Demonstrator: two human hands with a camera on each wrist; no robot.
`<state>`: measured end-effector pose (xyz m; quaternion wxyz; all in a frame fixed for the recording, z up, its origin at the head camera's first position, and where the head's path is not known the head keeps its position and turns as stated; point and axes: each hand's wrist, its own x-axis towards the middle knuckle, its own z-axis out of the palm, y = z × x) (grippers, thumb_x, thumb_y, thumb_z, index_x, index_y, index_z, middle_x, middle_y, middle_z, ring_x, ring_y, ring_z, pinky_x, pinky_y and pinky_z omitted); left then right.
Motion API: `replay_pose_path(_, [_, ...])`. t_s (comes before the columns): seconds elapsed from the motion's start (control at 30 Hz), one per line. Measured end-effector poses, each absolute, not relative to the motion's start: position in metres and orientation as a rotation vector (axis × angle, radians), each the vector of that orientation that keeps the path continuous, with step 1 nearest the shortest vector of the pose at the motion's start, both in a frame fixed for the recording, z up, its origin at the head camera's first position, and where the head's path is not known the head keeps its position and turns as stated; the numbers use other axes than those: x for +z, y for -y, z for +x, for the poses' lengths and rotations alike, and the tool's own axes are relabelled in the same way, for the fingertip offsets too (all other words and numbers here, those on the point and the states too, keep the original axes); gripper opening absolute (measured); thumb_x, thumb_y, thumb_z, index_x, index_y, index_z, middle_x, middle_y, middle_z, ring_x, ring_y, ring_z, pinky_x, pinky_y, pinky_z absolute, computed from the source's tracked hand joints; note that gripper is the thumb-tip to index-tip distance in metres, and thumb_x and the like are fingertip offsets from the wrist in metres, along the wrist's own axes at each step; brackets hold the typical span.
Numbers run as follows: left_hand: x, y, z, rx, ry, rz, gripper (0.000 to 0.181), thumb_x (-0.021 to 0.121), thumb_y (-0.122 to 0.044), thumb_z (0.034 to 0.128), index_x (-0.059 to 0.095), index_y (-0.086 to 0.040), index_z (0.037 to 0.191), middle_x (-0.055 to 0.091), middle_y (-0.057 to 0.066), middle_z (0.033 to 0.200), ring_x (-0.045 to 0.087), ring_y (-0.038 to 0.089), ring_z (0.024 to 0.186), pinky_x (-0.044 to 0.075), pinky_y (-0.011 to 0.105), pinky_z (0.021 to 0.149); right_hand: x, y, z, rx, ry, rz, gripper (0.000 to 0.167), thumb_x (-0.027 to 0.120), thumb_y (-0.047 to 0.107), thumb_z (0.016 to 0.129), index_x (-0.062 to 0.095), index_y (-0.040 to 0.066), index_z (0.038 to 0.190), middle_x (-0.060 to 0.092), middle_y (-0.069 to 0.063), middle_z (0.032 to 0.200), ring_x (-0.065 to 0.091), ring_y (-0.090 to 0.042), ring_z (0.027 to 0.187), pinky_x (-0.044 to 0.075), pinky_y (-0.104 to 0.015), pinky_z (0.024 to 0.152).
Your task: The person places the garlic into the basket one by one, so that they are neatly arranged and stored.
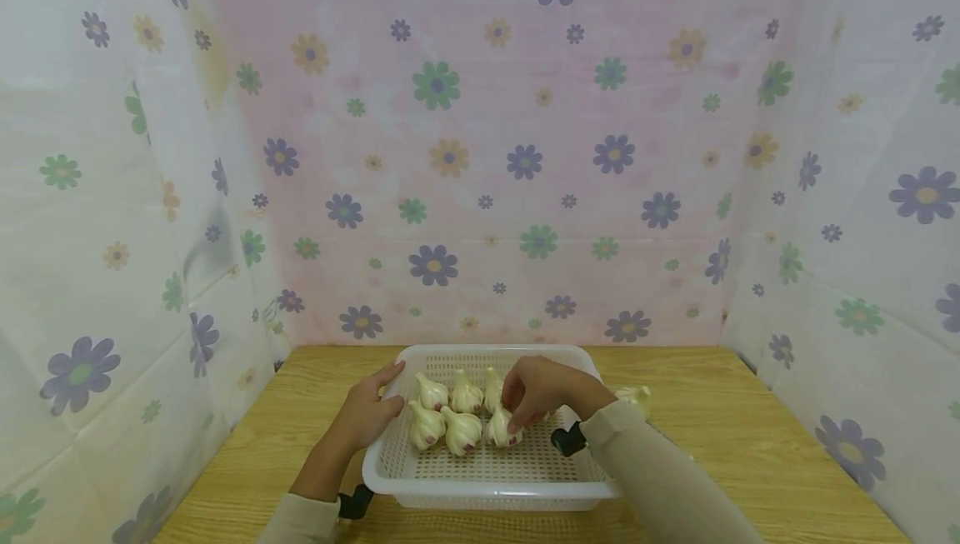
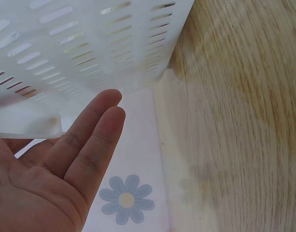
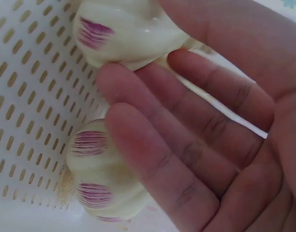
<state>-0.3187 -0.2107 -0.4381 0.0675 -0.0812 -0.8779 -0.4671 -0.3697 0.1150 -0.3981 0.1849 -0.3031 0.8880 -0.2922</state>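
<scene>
A white plastic basket (image 1: 491,490) with slotted walls holds several garlic bulbs (image 1: 462,431) with purple streaks, standing in two rows. My left hand (image 1: 365,412) holds the basket's left rim, thumb on top. In the left wrist view its outer fingers (image 2: 97,137) lie straight against the outside wall. Inside the basket, my right hand (image 1: 542,387) pinches a front-row garlic bulb (image 3: 131,31) by its upper part. Its lower fingers (image 3: 138,140) come down in front of another bulb (image 3: 102,176), seen in the right wrist view. The right hand partly covers the back-row bulbs.
Another garlic bulb (image 1: 636,398) lies on the wooden table (image 1: 720,427) outside the basket's right side, partly behind the right forearm. Flower-patterned sheets (image 1: 487,194) stand at the back and on both sides. Dark straps (image 1: 356,502) sit at the wrists.
</scene>
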Motion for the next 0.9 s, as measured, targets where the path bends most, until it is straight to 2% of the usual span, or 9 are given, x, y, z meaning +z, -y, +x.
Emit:
replay_pose_path(0.13, [-0.4393, 0.2108, -0.3185, -1.435, 2.638, -0.245, 0.069, 0.059, -0.009, 0.0858, 0.049, -0.008, 0.154, 0.036, 0.013, 0.166, 0.068, 0.032, 0.107, 0.060, 0.033, 0.061, -0.3989, -0.1128, -0.3693, -0.773, -2.523, -0.899, 0.021, 0.091, 0.012, 0.075, 0.078, 0.021, 0.089, 0.075, 0.001, 0.091, 0.066, -0.014, 0.069, 0.061, -0.045, 0.065])
replay_pose_path(0.23, [-0.4402, 0.2110, -0.3187, -1.454, 2.637, -0.241, 0.071, 0.059, -0.009, 0.0855, 0.048, -0.010, 0.155, 0.036, 0.010, 0.167, 0.068, 0.030, 0.105, 0.059, 0.033, 0.062, -0.3987, -0.1124, -0.3689, -0.772, -2.536, -0.892, 0.024, 0.091, 0.010, 0.075, 0.078, 0.023, 0.091, 0.075, 0.001, 0.096, 0.067, -0.015, 0.073, 0.061, -0.045, 0.066])
replay_pose_path(0.33, [-0.4403, 0.2110, -0.3190, -1.458, 2.635, -0.237, 0.070, 0.059, -0.009, 0.0854, 0.049, -0.010, 0.155, 0.036, 0.009, 0.167, 0.069, 0.029, 0.099, 0.059, 0.033, 0.060, -0.3979, -0.1128, -0.3688, -0.778, -2.544, -0.890, 0.023, 0.090, 0.009, 0.076, 0.079, 0.023, 0.091, 0.076, 0.003, 0.093, 0.067, -0.016, 0.069, 0.061, -0.050, 0.066])
replay_pose_path(0.5, [-0.4413, 0.2114, -0.3194, -1.469, 2.629, -0.237, 0.070, 0.060, -0.009, 0.0853, 0.049, -0.010, 0.155, 0.036, 0.009, 0.167, 0.069, 0.030, 0.102, 0.060, 0.034, 0.061, -0.3970, -0.1141, -0.3689, -0.778, -2.550, -0.896, 0.020, 0.090, 0.010, 0.077, 0.079, 0.021, 0.090, 0.075, 0.003, 0.091, 0.067, -0.016, 0.065, 0.061, -0.053, 0.066])
replay_pose_path(0.6, [-0.4421, 0.2114, -0.3200, -1.470, 2.629, -0.234, 0.070, 0.060, -0.009, 0.0859, 0.049, -0.011, 0.155, 0.036, 0.009, 0.167, 0.069, 0.031, 0.103, 0.060, 0.034, 0.062, -0.3970, -0.1154, -0.3691, -0.782, -2.547, -0.881, 0.020, 0.090, 0.012, 0.077, 0.079, 0.021, 0.091, 0.075, 0.001, 0.091, 0.068, -0.019, 0.066, 0.061, -0.054, 0.066])
replay_pose_path(0.8, [-0.4421, 0.2115, -0.3197, -1.462, 2.629, -0.215, 0.070, 0.060, -0.010, 0.0859, 0.049, -0.011, 0.155, 0.037, 0.010, 0.166, 0.068, 0.032, 0.105, 0.060, 0.033, 0.062, -0.3950, -0.1167, -0.3691, -0.808, -2.527, -0.849, 0.020, 0.090, 0.013, 0.077, 0.079, 0.018, 0.093, 0.074, 0.001, 0.090, 0.072, -0.033, 0.073, 0.061, -0.054, 0.067])
replay_pose_path(0.9, [-0.4417, 0.2113, -0.3196, -1.465, 2.633, -0.215, 0.070, 0.059, -0.009, 0.0858, 0.049, -0.011, 0.155, 0.037, 0.009, 0.166, 0.069, 0.029, 0.098, 0.060, 0.033, 0.061, -0.3925, -0.1186, -0.3691, -0.805, -2.539, -0.853, 0.024, 0.090, 0.015, 0.077, 0.079, 0.016, 0.098, 0.075, 0.001, 0.092, 0.073, -0.031, 0.075, 0.062, -0.050, 0.068])
